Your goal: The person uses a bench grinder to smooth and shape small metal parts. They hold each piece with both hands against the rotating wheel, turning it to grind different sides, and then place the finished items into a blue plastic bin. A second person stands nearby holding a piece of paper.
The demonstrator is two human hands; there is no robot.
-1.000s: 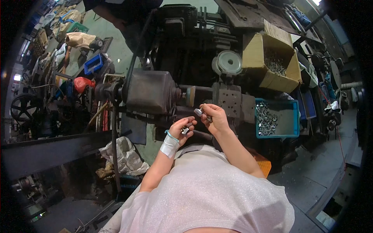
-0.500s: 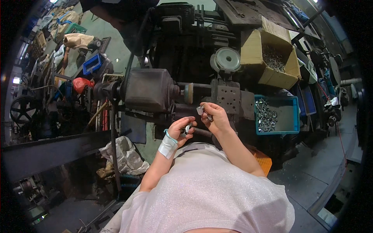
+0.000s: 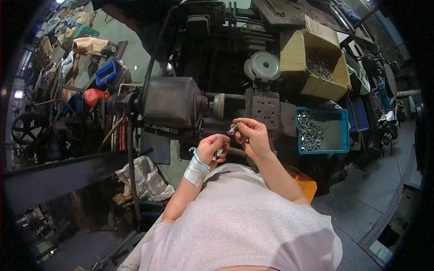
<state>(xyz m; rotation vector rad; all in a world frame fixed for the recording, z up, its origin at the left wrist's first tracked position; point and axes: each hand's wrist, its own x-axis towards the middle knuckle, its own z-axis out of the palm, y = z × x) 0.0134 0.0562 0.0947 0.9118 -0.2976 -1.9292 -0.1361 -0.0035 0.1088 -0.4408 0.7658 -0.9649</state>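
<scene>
My right hand pinches a small shiny metal part between thumb and fingers, in front of the dark machine. Lower and to the left, my left hand is closed, its fingers curled round another small metal part that mostly hides behind them. A white wrap with a light blue edge circles my left wrist. Just beyond both hands, a pale round wheel sits on the machine's spindle. A drilled metal block stands to the right of it.
Similar shiny parts lie heaped at the left of a teal bin to the right. Behind it, an open cardboard box holds more small metal pieces. A crumpled white sack lies at lower left; an upright metal bar stands beside it.
The right hand's metal part has turned, from a flat bright face to a narrow side. My left fingers have curled further in, covering more of their part.
</scene>
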